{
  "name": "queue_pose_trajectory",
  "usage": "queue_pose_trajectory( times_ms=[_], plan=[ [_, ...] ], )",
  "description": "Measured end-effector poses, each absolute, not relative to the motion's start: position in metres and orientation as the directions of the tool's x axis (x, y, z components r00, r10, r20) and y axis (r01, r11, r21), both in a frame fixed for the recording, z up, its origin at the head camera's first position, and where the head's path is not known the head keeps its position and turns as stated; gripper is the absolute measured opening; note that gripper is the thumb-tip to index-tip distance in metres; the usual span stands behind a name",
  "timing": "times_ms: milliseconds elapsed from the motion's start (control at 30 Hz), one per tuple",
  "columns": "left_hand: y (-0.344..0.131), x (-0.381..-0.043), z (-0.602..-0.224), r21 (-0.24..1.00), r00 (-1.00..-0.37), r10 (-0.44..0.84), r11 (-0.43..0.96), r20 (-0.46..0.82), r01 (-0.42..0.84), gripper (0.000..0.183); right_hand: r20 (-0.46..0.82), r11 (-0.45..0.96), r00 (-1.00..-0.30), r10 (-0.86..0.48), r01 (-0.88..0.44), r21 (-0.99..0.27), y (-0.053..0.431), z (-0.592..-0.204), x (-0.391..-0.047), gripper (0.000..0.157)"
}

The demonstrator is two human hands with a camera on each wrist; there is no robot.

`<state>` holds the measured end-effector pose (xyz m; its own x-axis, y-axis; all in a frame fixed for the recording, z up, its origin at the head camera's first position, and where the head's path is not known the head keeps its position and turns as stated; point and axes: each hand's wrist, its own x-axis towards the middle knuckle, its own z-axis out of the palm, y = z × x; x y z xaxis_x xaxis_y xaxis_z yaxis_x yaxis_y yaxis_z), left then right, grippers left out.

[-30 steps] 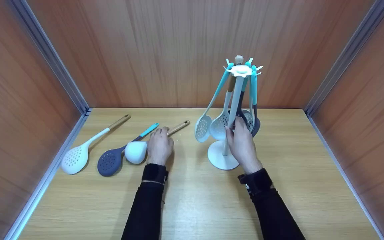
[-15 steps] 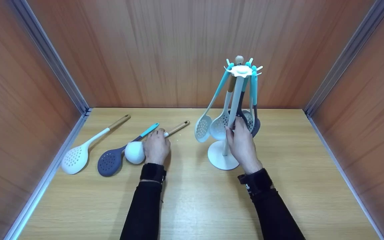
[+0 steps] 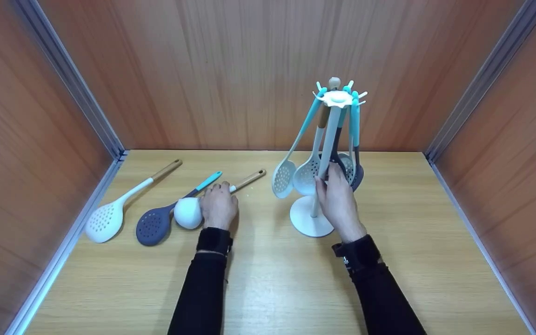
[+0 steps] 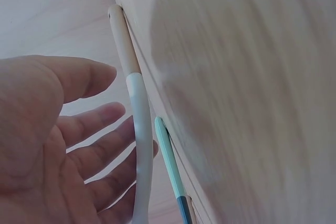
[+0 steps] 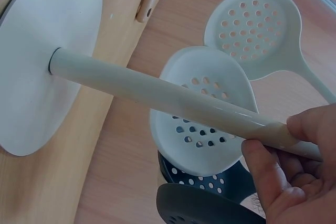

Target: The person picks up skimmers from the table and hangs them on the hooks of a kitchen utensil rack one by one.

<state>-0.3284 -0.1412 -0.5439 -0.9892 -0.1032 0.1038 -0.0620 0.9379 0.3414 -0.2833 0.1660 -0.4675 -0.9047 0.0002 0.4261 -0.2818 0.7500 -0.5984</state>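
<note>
A white ladle (image 3: 187,213) with a wooden handle end lies on the table, its bowl turned upward as a rounded dome. Over its shaft is my left hand (image 3: 219,207). In the left wrist view the fingers (image 4: 102,153) reach loosely behind the white shaft (image 4: 142,129), and the thumb stays apart from it. My right hand (image 3: 338,200) grips the pole (image 5: 157,93) of a white utensil stand (image 3: 307,225), pinching it between thumb and fingers. Several slotted utensils hang from the stand, including a white skimmer (image 5: 254,32) and dark ones partly hidden by my right hand.
Left of the ladle, a dark skimmer (image 3: 153,226) with a turquoise handle lies close to it. Further left is a white slotted turner (image 3: 105,222) with a wooden handle. Wooden panels (image 3: 249,74) enclose the table (image 3: 268,288) at the back and both sides.
My left hand has shifted slightly left along the ladle, uncovering more of its white shaft near the wooden handle. The right hand and the stand have stayed in place.
</note>
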Motion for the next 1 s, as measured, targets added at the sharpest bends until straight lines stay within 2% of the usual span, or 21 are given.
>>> queue_pose_trajectory(
  times_ms=[267,467,633,867,1000],
  plan=[
    [-0.1399,-0.3243,-0.5454,0.325,-0.981,-0.089,0.945,0.174,-0.028,0.032,0.429,0.754,-0.903,-0.007,-0.287,-0.591,0.1657,-0.4672,-0.2831,0.041],
    [-0.1394,-0.3242,-0.5452,0.313,-0.981,-0.086,0.95,0.176,-0.027,0.028,0.425,0.756,-0.905,-0.007,-0.283,-0.591,0.1654,-0.4667,-0.2832,0.042],
    [-0.1394,-0.3262,-0.5463,0.301,-0.984,-0.082,0.953,0.159,-0.031,0.024,0.426,0.755,-0.905,-0.006,-0.283,-0.591,0.1655,-0.4664,-0.2833,0.041],
    [-0.1404,-0.33,-0.5466,0.284,-0.995,-0.063,0.958,0.08,-0.038,0.025,0.495,0.767,-0.869,-0.014,-0.327,-0.553,0.164,-0.4697,-0.2829,0.036],
    [-0.1409,-0.3302,-0.546,0.29,-0.996,-0.06,0.956,0.068,-0.038,0.026,0.461,0.765,-0.887,-0.007,-0.302,-0.569,0.1641,-0.4682,-0.2828,0.038]
  ],
)
